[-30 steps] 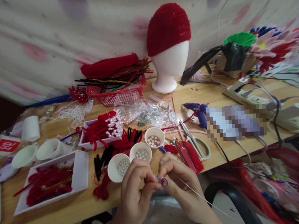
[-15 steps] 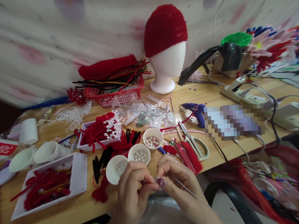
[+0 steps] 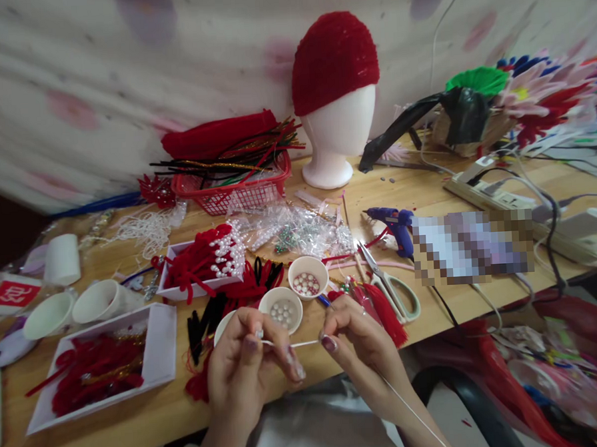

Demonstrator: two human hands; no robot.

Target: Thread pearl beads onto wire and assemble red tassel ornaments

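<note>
My left hand [image 3: 246, 363] and my right hand [image 3: 357, 334] are both closed in pinches at the near edge of the wooden table [image 3: 427, 197]. Between them runs a thin silvery wire [image 3: 297, 344]; its long tail trails down past my right wrist. The left fingertips pinch a small pale bead [image 3: 259, 333] at the wire's left end. The right thumb and forefinger grip the wire further right. Just beyond the hands stand small white cups of pearl beads [image 3: 282, 310].
A white tray of red trim [image 3: 98, 367] lies at the left. Scissors [image 3: 389, 282] and a blue glue gun [image 3: 393, 222] are at the right. A red basket [image 3: 231, 183], a foam head with red cap [image 3: 334, 95] and a power strip [image 3: 497, 196] stand behind.
My hands have drawn apart from a tight pinch together. The left moved left, over one bead cup, and a stretch of wire now shows between them.
</note>
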